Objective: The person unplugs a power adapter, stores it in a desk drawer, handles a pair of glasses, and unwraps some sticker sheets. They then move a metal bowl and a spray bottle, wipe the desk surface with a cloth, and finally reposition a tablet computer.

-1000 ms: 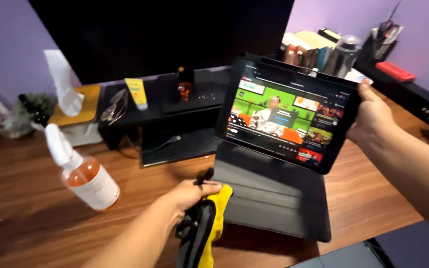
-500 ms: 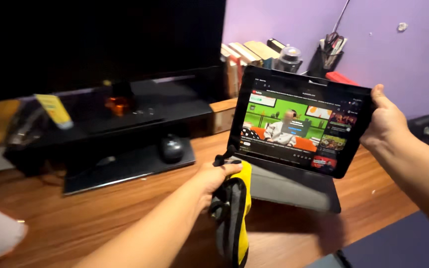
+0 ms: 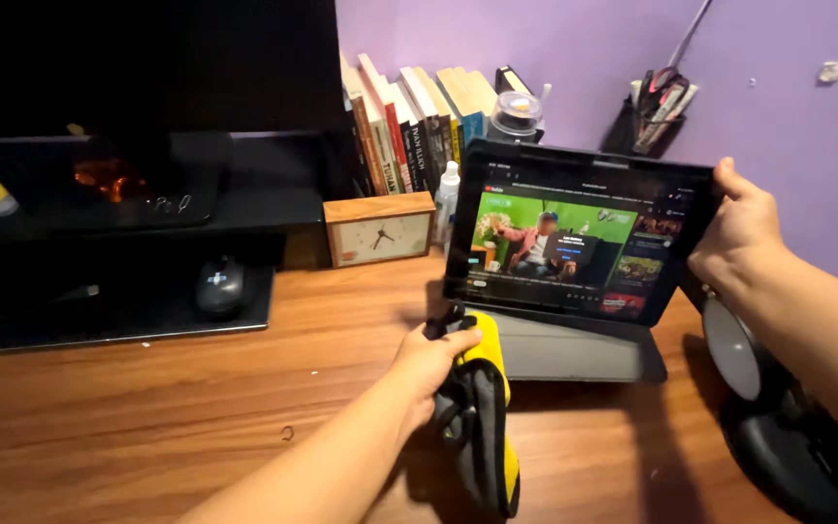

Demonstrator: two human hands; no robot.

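dim room | warm overhead light | hard shadows on desk (image 3: 244, 408) | sharp

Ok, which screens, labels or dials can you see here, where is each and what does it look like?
Tablet: held up by right hand, dark frame, lit green video page.
Monitor: back left, large, black, off.
Desk clock: beside books, wooden box, pale dial.

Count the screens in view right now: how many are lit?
1 lit: the tablet, held up by the right hand, with the left hand gripping a yellow-grey cloth below it. The big monitor behind is dark. Others may be hidden off frame.
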